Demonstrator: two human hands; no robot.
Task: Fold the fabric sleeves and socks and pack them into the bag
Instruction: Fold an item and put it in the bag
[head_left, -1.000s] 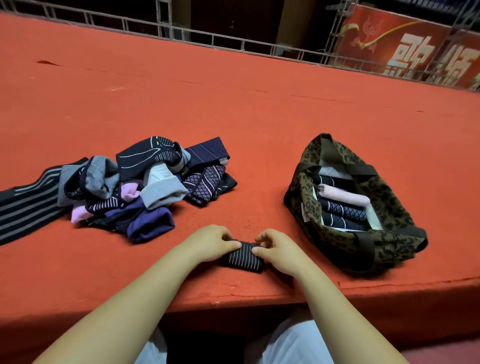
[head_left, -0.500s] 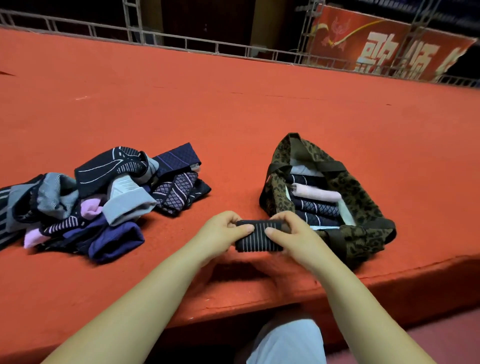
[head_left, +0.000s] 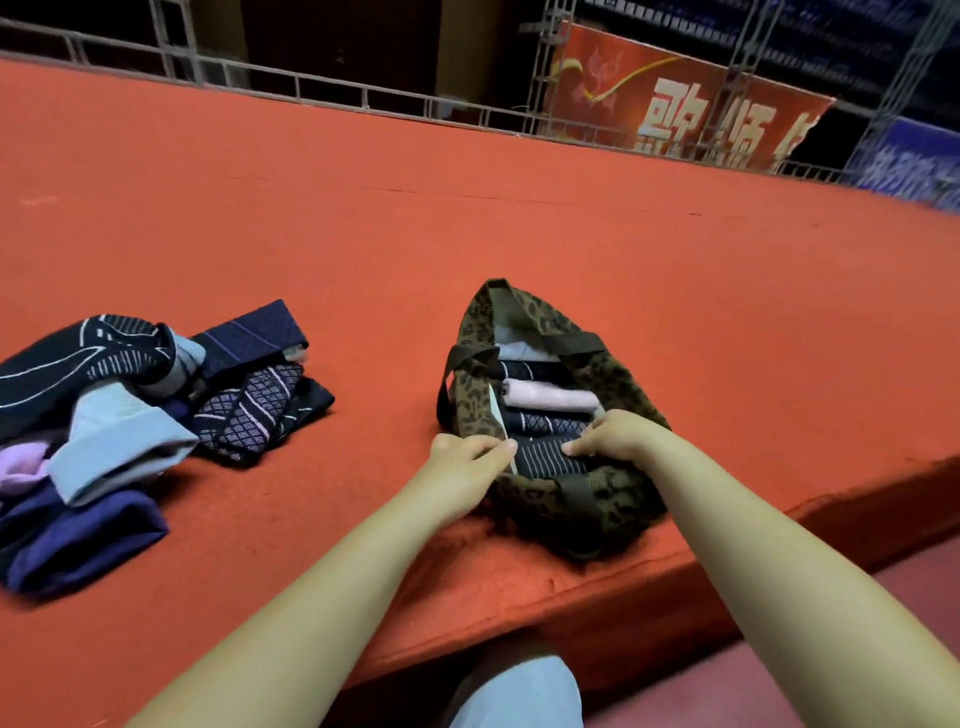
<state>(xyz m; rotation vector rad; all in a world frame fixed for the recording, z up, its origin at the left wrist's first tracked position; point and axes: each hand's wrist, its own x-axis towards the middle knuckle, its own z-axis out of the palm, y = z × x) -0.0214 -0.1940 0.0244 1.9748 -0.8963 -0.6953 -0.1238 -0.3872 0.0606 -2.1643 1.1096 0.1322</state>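
Observation:
A folded black sock with thin white stripes (head_left: 545, 460) sits at the near end of the open leopard-print bag (head_left: 610, 374). My left hand (head_left: 462, 457) pinches its left end and my right hand (head_left: 618, 434) grips its right end. Deeper in the bag lie several folded pieces in a row, among them a pale pink one (head_left: 550, 397) and a dark diamond-patterned one (head_left: 548, 423). A loose pile of socks and sleeves (head_left: 130, 415) in navy, grey, pink and black lies on the left.
Everything rests on a red carpeted platform (head_left: 467, 234) whose front edge runs just below my forearms. A metal railing (head_left: 311, 91) and a red banner (head_left: 685, 104) stand at the far side. My pale trouser knee (head_left: 519, 696) shows below the edge.
Both hands lifted the folded striped sock off the platform, carried it to the right and lowered it into the near end of the bag. The view swung right.

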